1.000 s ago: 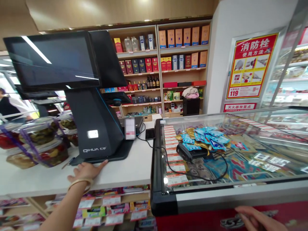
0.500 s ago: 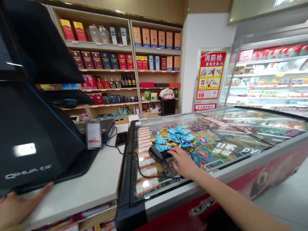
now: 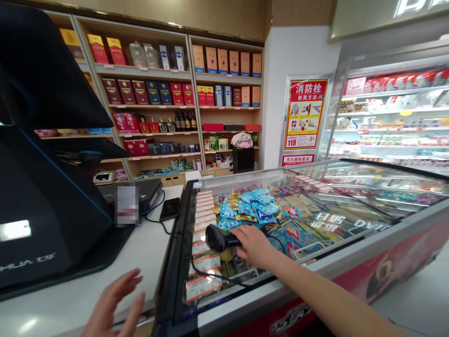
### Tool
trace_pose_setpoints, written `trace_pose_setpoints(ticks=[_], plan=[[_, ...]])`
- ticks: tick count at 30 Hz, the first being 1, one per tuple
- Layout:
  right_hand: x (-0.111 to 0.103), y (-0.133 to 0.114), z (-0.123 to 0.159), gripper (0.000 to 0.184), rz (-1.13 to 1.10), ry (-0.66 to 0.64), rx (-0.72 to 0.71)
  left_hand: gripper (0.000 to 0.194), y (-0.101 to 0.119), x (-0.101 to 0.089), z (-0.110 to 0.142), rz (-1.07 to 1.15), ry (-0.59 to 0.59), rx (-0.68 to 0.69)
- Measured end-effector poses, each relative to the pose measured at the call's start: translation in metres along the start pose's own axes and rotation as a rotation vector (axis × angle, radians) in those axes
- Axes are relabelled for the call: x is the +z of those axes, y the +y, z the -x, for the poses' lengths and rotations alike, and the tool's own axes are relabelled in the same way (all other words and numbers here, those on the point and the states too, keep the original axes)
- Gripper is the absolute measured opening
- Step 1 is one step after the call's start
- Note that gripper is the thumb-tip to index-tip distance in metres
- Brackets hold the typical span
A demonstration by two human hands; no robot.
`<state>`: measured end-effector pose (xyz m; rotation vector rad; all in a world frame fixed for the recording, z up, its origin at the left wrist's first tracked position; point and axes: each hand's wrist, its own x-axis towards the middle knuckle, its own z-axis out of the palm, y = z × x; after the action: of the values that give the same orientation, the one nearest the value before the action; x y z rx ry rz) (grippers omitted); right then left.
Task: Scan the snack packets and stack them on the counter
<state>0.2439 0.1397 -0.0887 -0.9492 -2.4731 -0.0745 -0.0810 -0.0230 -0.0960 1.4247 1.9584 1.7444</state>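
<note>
My right hand [image 3: 254, 245] is closed around the handle of a black barcode scanner [image 3: 216, 238] low over the glass-topped freezer [image 3: 294, 213]. The scanner's head points left, and its cable [image 3: 224, 279] loops over the glass. Just behind that hand, small blue packets [image 3: 257, 206] lie in a loose pile, with gold packets [image 3: 243, 217] among them. My left hand [image 3: 115, 306], fingers apart and holding nothing, hovers at the front edge of the white counter [image 3: 140, 257], left of the freezer.
A black checkout terminal [image 3: 45, 220] stands on the counter at left. Beside it are a dark flat device [image 3: 152, 194] and a phone [image 3: 170, 208]. Shelves of boxes and bottles [image 3: 150, 93] line the back wall, and a lit display fridge [image 3: 393, 117] stands at right.
My left hand has lifted from beside the terminal's base and moved right along the counter. My right hand has closed around the scanner's handle. The view has shifted slightly.
</note>
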Motion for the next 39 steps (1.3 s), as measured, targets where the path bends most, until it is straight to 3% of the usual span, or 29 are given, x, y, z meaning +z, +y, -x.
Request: trace_pose_setpoints(ticks=[4, 6, 8, 13, 16, 19, 22, 25, 28, 32, 39], plan=[[-0.015, -0.023, -0.001, 0.051, -0.12, 0.114, 0.023, 0.049, 0.044, 0.072, 0.023, 0.291, -0.234, -0.228], [-0.021, -0.036, -0.003, 0.051, -0.14, 0.146, 0.057, 0.044, 0.063, 0.1, 0.03, 0.428, -0.386, -0.376], [-0.022, -0.047, -0.005, 0.051, -0.144, 0.152, 0.067, 0.044, 0.078, 0.123, 0.033, 0.629, -0.458, -0.513], [-0.007, -0.056, 0.003, 0.05, -0.221, 0.132, 0.042, 0.039, 0.095, 0.158, 0.035, 1.091, -0.271, -0.753], [-0.014, -0.054, 0.009, 0.062, -0.31, 0.199, 0.05, 0.034, 0.094, 0.164, 0.037, 1.139, -0.194, -0.856], [-0.049, -0.055, 0.005, 0.073, -0.349, 0.376, 0.045, 0.034, 0.092, 0.165, 0.039, 1.116, -0.162, -0.928], [-0.095, -0.064, -0.008, 0.051, -0.344, 0.528, 0.006, 0.037, 0.091, 0.165, 0.04, 1.129, -0.161, -0.917], [-0.124, -0.075, -0.022, 0.024, -0.272, 0.518, -0.017, 0.038, 0.092, 0.166, 0.04, 1.138, -0.166, -0.904], [-0.125, -0.081, -0.03, 0.016, -0.234, 0.472, -0.061, 0.038, 0.093, 0.166, 0.039, 1.137, -0.172, -0.886], [-0.108, -0.08, -0.032, 0.013, -0.23, 0.524, -0.119, 0.039, 0.095, 0.166, 0.04, 1.135, -0.189, -0.876], [-0.105, -0.072, -0.028, 0.019, -0.224, 0.475, -0.114, 0.038, 0.092, 0.166, 0.041, 1.146, -0.185, -0.849]])
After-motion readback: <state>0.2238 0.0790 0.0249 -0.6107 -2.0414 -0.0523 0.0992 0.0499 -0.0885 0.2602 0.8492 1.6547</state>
